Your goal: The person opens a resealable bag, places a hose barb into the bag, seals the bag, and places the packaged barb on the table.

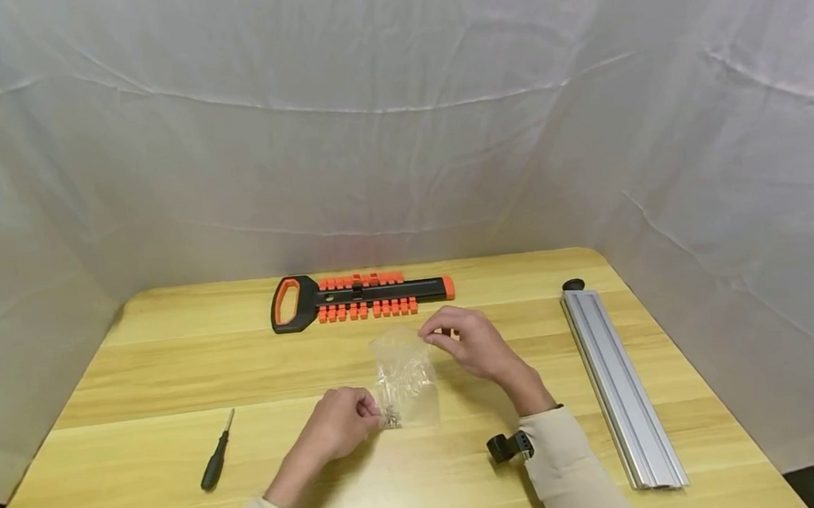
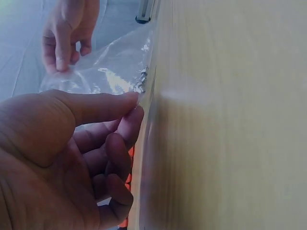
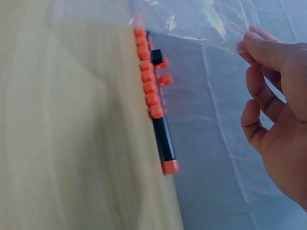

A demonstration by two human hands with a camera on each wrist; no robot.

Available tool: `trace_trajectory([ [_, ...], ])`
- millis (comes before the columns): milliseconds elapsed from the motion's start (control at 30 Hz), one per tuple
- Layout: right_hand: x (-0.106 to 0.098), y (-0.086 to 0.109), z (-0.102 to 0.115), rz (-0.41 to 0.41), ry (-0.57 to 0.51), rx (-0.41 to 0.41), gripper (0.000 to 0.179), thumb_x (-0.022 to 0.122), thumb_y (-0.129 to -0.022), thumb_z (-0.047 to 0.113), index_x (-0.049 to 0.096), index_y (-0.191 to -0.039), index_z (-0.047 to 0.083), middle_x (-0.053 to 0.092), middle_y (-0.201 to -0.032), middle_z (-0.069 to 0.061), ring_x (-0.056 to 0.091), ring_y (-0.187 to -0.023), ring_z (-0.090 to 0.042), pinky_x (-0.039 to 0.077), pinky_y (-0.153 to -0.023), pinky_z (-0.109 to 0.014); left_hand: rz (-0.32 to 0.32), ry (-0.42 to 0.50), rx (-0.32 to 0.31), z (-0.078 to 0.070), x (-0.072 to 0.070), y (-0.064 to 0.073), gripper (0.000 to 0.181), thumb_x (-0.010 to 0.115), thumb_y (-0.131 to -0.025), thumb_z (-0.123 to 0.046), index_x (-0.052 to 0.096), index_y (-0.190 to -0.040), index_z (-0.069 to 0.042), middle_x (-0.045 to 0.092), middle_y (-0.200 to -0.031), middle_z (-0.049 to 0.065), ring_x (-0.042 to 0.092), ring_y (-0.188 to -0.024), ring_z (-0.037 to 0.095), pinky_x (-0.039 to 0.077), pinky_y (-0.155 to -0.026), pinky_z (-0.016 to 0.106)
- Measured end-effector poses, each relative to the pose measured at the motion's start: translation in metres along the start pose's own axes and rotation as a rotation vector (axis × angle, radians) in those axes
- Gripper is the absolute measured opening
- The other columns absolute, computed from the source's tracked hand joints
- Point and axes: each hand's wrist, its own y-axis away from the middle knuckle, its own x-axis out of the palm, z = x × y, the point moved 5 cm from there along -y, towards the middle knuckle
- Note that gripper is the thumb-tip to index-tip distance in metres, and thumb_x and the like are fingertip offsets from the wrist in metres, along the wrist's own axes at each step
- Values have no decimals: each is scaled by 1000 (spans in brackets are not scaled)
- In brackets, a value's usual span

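Between the two hands is a clear plastic bag (image 1: 405, 370), with several small metal screws (image 1: 391, 419) gathered in its lower left corner. My left hand (image 1: 341, 423) pinches that corner between thumb and forefinger, right beside the screws; the left wrist view shows the other fingers curled below. At the bag's upper right corner, my right hand (image 1: 473, 343) pinches the edge between thumb and fingertips. The right wrist view has the bag (image 3: 192, 21) stretching left from the right hand (image 3: 283, 91), raised above the table.
A black and orange holder with a loop handle (image 1: 381, 292) lies at the back of the wooden table (image 1: 136, 363). A dark-handled screwdriver (image 1: 215, 460) is at the left. On the right lies a long silver aluminium profile (image 1: 622, 388) with a black knob (image 1: 574, 284) at its far end.
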Motion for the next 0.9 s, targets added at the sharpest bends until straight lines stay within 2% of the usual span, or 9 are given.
trace_trajectory([
  [333,-13,6,9,-114,-53,-61,10,69,-88,10,75,-95,13,71,-91,3,58,-73,-6,51,-63,-19,-13,-19,10,-2,5,-5,12,75,-82,-16,66,-74,-18,59,-68,-9,51,-61,7,43,-57,20],
  [500,-21,7,15,-176,-96,-115,11,71,-85,4,76,-94,10,72,-89,-2,51,-66,-8,43,-56,-18,-41,-31,17,-3,3,-7,12,76,-81,-16,66,-75,-18,61,-68,-9,51,-59,6,43,-55,19],
  [700,-24,7,17,-204,-81,-142,13,71,-84,3,76,-94,10,73,-89,-3,49,-65,-6,40,-54,-17,-66,-46,14,-5,1,-10,11,76,-81,-16,66,-76,-19,63,-69,-10,53,-60,5,45,-57,19],
  [800,-25,7,17,-200,-76,-140,13,71,-85,4,76,-94,11,73,-89,-2,49,-64,-5,42,-53,-18,-77,-19,-6,-4,-2,-12,9,75,-84,-21,66,-81,-20,64,-75,-10,55,-66,4,47,-60,21],
  [900,-24,8,17,-189,-86,-136,13,71,-85,5,76,-95,12,72,-89,-1,50,-62,-5,44,-52,-20,-107,58,-22,-6,-9,-13,14,75,-84,-25,66,-93,-19,65,-88,-8,56,-76,8,47,-65,24],
])
